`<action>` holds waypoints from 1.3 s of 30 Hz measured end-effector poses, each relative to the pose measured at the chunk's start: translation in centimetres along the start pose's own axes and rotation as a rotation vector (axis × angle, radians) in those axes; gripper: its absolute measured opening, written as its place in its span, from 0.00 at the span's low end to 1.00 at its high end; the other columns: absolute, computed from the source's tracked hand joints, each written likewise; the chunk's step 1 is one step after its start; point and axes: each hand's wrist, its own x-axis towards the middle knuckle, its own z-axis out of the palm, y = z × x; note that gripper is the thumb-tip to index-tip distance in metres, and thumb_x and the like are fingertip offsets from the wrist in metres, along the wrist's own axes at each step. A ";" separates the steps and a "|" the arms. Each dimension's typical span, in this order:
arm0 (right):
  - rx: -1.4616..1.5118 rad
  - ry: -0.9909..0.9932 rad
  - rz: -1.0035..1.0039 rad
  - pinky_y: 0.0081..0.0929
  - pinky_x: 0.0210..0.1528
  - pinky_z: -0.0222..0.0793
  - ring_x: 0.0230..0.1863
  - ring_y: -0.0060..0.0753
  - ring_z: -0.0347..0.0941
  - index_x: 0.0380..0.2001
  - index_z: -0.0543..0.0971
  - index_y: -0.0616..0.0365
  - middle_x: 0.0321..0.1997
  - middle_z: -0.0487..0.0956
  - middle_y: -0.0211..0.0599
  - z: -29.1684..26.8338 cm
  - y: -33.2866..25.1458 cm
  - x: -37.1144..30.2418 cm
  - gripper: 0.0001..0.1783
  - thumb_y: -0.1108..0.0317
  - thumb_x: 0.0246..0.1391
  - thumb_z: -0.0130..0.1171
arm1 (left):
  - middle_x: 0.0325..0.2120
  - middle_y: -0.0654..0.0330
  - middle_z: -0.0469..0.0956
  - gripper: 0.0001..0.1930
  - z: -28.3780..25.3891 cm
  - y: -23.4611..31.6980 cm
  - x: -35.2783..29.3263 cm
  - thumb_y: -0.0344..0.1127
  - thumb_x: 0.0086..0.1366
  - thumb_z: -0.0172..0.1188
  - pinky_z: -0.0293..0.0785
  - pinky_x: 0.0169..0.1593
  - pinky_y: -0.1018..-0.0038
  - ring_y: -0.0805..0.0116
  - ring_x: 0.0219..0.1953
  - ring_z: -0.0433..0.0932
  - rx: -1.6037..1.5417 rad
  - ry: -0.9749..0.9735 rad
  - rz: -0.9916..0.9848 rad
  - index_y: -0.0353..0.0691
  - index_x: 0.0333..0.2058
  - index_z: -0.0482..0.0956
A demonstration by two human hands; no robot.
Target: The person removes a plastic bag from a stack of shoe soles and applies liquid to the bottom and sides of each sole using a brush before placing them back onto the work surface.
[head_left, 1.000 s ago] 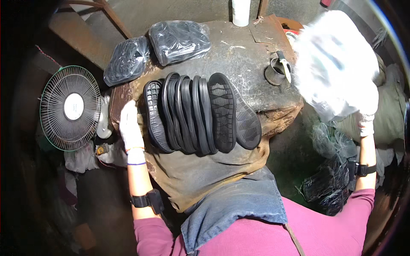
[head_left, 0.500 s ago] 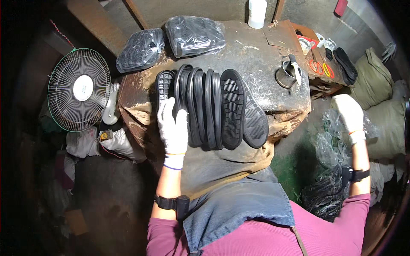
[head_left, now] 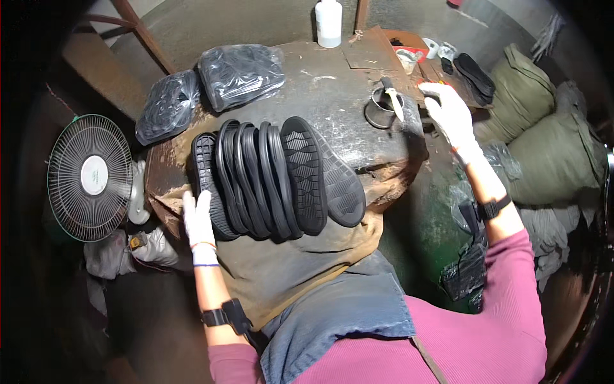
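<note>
1. Black rubber soles (head_left: 268, 185) form a row at the near edge of the table (head_left: 326, 99), presumably for easy reach. The middle ones stand on edge, apparently propped by one another; the two at the right end overlap, patterned faces showing.
2. Left hand (head_left: 201, 224), gloved, fingers extended and nothing gripped, is at the row's left end, placed as if to steady it. Contact cannot be confirmed.
3. Right hand (head_left: 451, 118), gloved, is raised over the table's right side, thumb and fingers parted, no object seen between them.
4. Metal cup (head_left: 378, 116), with a knife (head_left: 396, 105) across its rim, stands between the row and the right hand, an obstacle to a straight sweep.
5. Plastic-wrapped bundles (head_left: 241, 77) occupy the far left corner; a white bottle (head_left: 329, 25) stands at the back.
6. Fan (head_left: 94, 175) stands left of the table; green sacks (head_left: 550, 160) crowd the right.
</note>
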 end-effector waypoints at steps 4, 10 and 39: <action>-0.090 -0.088 -0.228 0.38 0.58 0.76 0.51 0.45 0.82 0.50 0.86 0.49 0.47 0.86 0.39 2.3 2.1 2.1 0.16 0.68 0.58 0.62 | 0.71 0.40 0.67 0.43 1.3 0.3 3.7 0.46 0.66 0.69 0.61 0.74 0.58 0.45 0.72 0.67 0.107 -0.165 -0.030 0.33 0.73 0.63; -0.124 -0.230 -0.330 0.40 0.53 0.78 0.47 0.47 0.82 0.50 0.87 0.48 0.47 0.86 0.38 3.4 1.0 4.6 0.15 0.66 0.59 0.63 | 0.70 0.40 0.67 0.36 -2.9 -3.4 4.7 0.43 0.68 0.67 0.59 0.76 0.59 0.44 0.72 0.65 0.293 -0.217 0.123 0.38 0.71 0.68; -0.385 -0.473 -0.774 0.45 0.45 0.72 0.38 0.53 0.79 0.34 0.83 0.56 0.33 0.83 0.45 6.0 1.8 8.1 0.12 0.60 0.62 0.56 | 0.74 0.43 0.61 0.43 7.1 8.0 -8.6 0.34 0.69 0.67 0.59 0.75 0.63 0.52 0.74 0.63 0.004 -0.540 0.171 0.34 0.77 0.55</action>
